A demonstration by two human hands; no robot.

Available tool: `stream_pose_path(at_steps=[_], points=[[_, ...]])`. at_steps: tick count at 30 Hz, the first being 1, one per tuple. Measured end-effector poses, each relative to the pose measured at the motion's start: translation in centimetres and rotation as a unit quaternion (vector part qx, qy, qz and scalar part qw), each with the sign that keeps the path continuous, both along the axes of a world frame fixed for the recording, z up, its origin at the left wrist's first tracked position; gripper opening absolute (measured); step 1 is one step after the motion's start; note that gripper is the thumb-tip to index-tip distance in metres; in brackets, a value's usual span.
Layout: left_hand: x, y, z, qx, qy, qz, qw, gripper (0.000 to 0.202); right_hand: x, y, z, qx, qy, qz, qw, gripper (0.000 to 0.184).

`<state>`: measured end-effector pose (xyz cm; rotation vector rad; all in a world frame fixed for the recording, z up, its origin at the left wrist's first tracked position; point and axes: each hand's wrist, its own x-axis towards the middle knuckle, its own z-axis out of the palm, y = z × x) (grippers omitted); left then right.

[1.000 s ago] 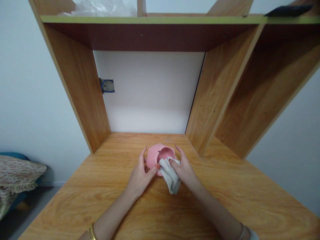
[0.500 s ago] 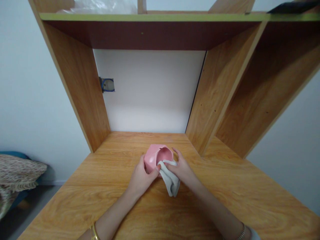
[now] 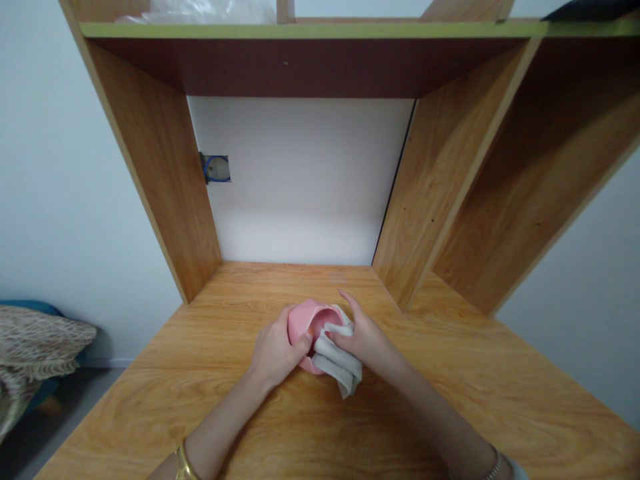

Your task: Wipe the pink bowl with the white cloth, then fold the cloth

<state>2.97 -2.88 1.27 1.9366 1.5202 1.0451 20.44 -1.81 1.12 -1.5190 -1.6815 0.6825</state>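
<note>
Clasped in the left hand [image 3: 274, 350] is the near-left side of a pink bowl [image 3: 301, 319]. The fingers are curled round its outer wall and the thumb is laid by the rim. A gold bangle [image 3: 183, 461] is worn on that wrist. The bowl is held tilted, its opening turned up and toward the person, at the middle of the wooden desk [image 3: 450, 400], just in front of the recess under the shelf [image 3: 310, 30]. Whether its base touches the desk cannot be told. A grey-white cloth [image 3: 340, 363] is pressed into the bowl's opening, and its loose end is draped down toward the desk. The cloth is gripped by the right hand [image 3: 369, 340], with the fingers bent over the bunched fabric and the index finger stretched past the far rim. Further right, an open side compartment [image 3: 530, 167] of the desk is seen.
</note>
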Motion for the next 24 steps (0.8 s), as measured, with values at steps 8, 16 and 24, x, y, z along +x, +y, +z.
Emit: stream_pose_path(at_steps=[8, 16, 24], points=[[-0.6, 0.1, 0.2, 0.006, -0.013, -0.048, 0.999, 0.041, 0.4, 0.1, -1.1, 0.005, 0.003, 0.084, 0.996, 0.076], [-0.5, 0.3, -0.3, 0.039, -0.022, -0.037, 0.998, 0.045, 0.0, 0.2, -1.4, 0.038, 0.070, 0.075, 0.994, 0.068], [-0.4, 0.6, -1.1, 0.038, -0.080, -0.042, 0.995, 0.055, -0.5, -0.1, -0.7, 0.047, 0.116, -0.029, 0.992, 0.065]])
